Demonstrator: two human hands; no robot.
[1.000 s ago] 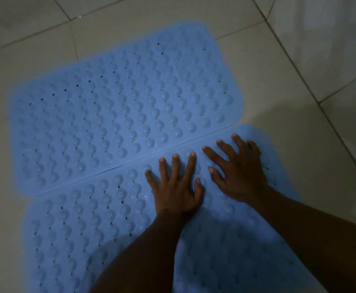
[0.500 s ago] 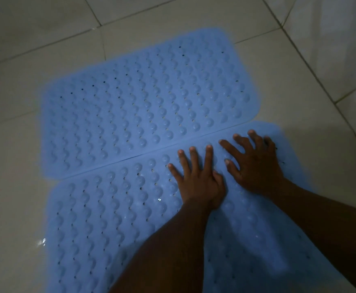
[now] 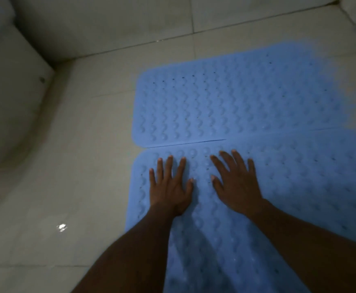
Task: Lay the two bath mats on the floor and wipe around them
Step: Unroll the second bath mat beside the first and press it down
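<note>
Left hand (image 3: 169, 187) and right hand (image 3: 236, 187), both over the near bath mat (image 3: 299, 187): bare. Forearms (image 3: 130, 250) uncovered to frame edge. Nails (image 3: 159, 159) appear short-trimmed; dim, blurred, uncertain.

No legible text, label, brand, number or sign was recorded in the head view: none on the far bath mat (image 3: 236, 102) at centre right, the near bath mat (image 3: 289, 187) below it, or the floor tiles (image 3: 77, 166) at left.

Bathroom; tiled floor (image 3: 84, 166), bath mats (image 3: 236, 102).
</note>
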